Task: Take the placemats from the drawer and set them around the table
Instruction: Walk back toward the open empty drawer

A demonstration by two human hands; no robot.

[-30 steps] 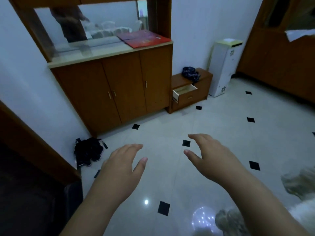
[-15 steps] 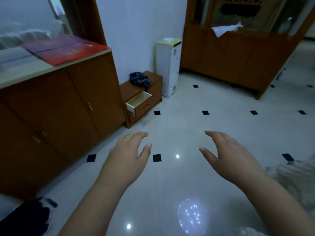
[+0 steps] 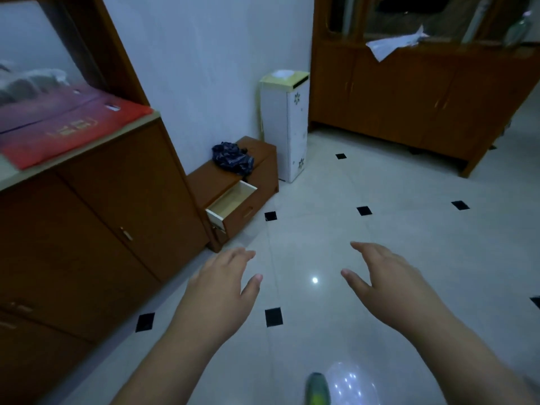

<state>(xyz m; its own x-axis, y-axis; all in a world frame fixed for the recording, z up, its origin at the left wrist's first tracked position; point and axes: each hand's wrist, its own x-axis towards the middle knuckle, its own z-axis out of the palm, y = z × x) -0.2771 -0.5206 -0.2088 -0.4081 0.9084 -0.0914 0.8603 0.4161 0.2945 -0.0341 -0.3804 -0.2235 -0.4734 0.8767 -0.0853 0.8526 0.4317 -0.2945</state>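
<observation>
A low wooden chest (image 3: 257,168) stands against the white wall, and its top drawer (image 3: 230,201) is pulled out, pale inside; I see no placemats in the part that shows. My left hand (image 3: 219,293) and my right hand (image 3: 388,282) are held out in front of me above the tiled floor, palms down, fingers apart, holding nothing. Both hands are well short of the drawer, which lies ahead and to the left of them. No table is in view.
A tall wooden sideboard (image 3: 96,229) with a red flat box (image 3: 70,127) on top fills the left. A dark cloth (image 3: 232,157) lies on the low chest. Beyond it stand a white narrow cabinet (image 3: 287,124) and a big wooden cabinet (image 3: 409,92). A green shoe tip (image 3: 317,388) shows below.
The view has swung right and moved closer to the low chest, so the open drawer looks larger. Both hands stay outstretched and empty. The black bag by the wall has left the view.
</observation>
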